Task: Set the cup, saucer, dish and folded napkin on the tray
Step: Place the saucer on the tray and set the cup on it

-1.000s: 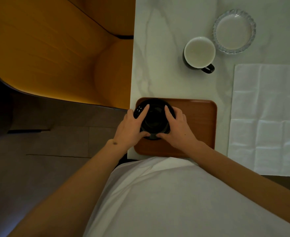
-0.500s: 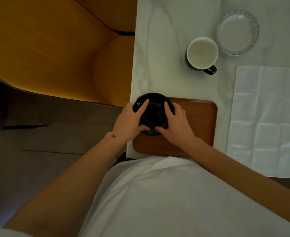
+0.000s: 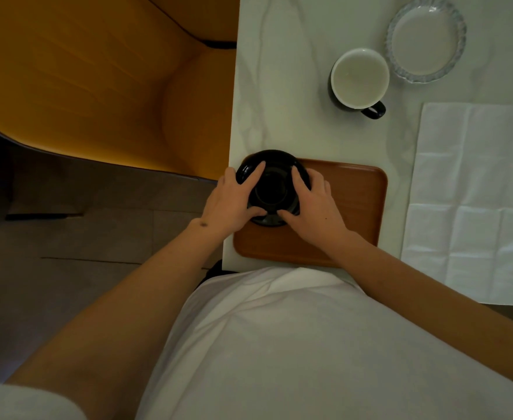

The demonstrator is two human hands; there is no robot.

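1. Holding the glossy black round saucer (image 3: 272,189) with both hands, I am keeping it over the far left corner of the brown wooden rectangular tray (image 3: 352,207); its far rim is reaching past the tray's far edge, and I cannot tell whether it is resting on the wood or just above it.
2. I am curling my left hand (image 3: 231,204) round the saucer's left side, forefinger lying across the top of the rim and thumb pressing in at the near edge.
3. I am curling my right hand (image 3: 312,207) round the right side in the same way, with its thumb nearly meeting the left thumb at the near rim.
4. I am seeing the black cup with a white inside (image 3: 359,78) standing upright on the white marbled table (image 3: 279,86), well beyond the tray, its small handle pointing near and right.
5. I am seeing the clear glass dish with a fluted rim (image 3: 426,39) sitting just right of the cup and a little farther off.
6. I am seeing the white paper napkin (image 3: 476,201) lying spread flat and creased to the right of the tray, its near edge hanging at the table's edge.
7. I am sitting beside a yellow-orange curved chair (image 3: 97,80), which is standing to the left of the table.
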